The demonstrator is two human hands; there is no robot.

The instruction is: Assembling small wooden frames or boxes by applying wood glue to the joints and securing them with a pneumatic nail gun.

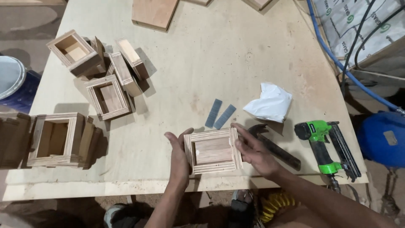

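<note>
I hold a small open plywood box (213, 150) between both hands near the table's front edge, its opening facing up at me. My left hand (179, 158) presses flat against its left wall. My right hand (253, 151) grips its right wall, thumb on the rim. A claw hammer (276, 147) lies just right of my right hand, and a green nail gun (327, 147) lies farther right. Two strips of grey nails (219, 114) lie just behind the box.
Several finished plywood boxes (101, 71) cluster at the back left, with more (57, 139) at the left edge. A crumpled white bag (270, 103), a board (154, 12) at the far edge, a blue hose (337, 63) and a blue tank (382, 137) at right.
</note>
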